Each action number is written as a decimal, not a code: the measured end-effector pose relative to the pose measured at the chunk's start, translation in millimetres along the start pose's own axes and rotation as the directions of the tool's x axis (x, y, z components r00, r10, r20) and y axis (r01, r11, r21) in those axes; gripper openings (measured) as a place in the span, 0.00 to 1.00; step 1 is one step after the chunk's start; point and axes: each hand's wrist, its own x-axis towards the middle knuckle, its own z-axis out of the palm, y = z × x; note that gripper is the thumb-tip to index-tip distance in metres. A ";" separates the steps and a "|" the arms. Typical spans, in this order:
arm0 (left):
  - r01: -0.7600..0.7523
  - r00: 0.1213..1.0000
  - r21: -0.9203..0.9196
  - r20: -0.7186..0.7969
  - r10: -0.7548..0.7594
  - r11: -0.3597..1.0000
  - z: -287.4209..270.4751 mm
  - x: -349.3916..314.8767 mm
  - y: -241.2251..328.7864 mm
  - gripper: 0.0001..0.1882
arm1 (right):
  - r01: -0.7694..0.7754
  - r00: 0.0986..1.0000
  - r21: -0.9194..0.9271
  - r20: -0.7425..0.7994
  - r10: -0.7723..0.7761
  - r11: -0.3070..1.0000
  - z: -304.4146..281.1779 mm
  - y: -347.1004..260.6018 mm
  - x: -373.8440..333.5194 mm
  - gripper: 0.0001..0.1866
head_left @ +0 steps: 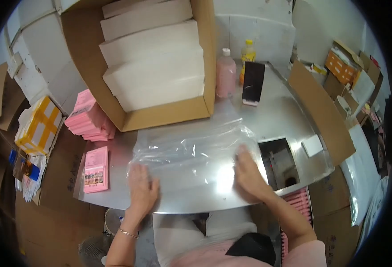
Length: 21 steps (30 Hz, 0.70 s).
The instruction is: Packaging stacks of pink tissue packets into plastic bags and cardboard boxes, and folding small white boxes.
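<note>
A clear plastic bag [191,149], wrinkled and shiny, lies spread across the metal table in front of a large open carton. At its near left corner is my left hand [141,184], fingers stretched forward and thumb apart, touching the film. My right hand [250,175] is at the bag's right edge, fingers also reaching forward and slightly blurred. The carton [169,120] holds several white packs [156,58] standing in a row. Left of the bag lies a pink box [96,169] with small pictures, and behind it stands a stack of pink boxes [88,116].
A dark tablet-like panel [279,163] and a white square box [312,146] lie at the right. Behind are a phone on a stand [253,82], a pink-filled bottle [225,73] and a yellow-capped bottle [248,52]. A cardboard flap [322,113] borders the table's right side.
</note>
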 end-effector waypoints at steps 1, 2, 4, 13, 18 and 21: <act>0.025 0.993 -0.129 0.117 -0.010 0.991 -2.1 -1.1 16.7 0.34 | -0.018 0.994 0.017 0.111 0.016 1.000 -5.2 -12.7 -5.4 0.28; 0.024 0.994 -0.123 0.112 -0.011 0.992 -5.9 -3.5 5.8 0.34 | -0.009 0.976 0.045 0.217 -0.001 0.999 -14.1 -28.4 1.0 0.28; 0.109 0.992 0.007 0.056 -0.110 0.994 -9.4 -8.1 -26.6 0.33 | -0.097 0.986 0.205 -0.110 0.121 0.974 -34.6 -7.8 7.6 0.26; 0.154 0.965 -0.507 0.262 -0.018 0.848 -74.8 -14.0 -27.5 0.24 | 0.127 0.977 -0.120 -0.158 -0.146 0.985 -59.1 -7.1 6.0 0.20; 0.676 0.727 -0.606 0.643 -0.243 0.419 -71.4 48.4 -55.3 0.26 | -0.417 0.825 0.049 0.439 0.355 0.908 -66.7 0.0 67.9 0.17; 0.880 0.459 -0.445 0.887 -0.051 0.168 -68.1 69.7 -83.6 0.29 | -0.700 0.675 0.407 0.644 0.359 0.586 -76.2 21.7 85.3 0.22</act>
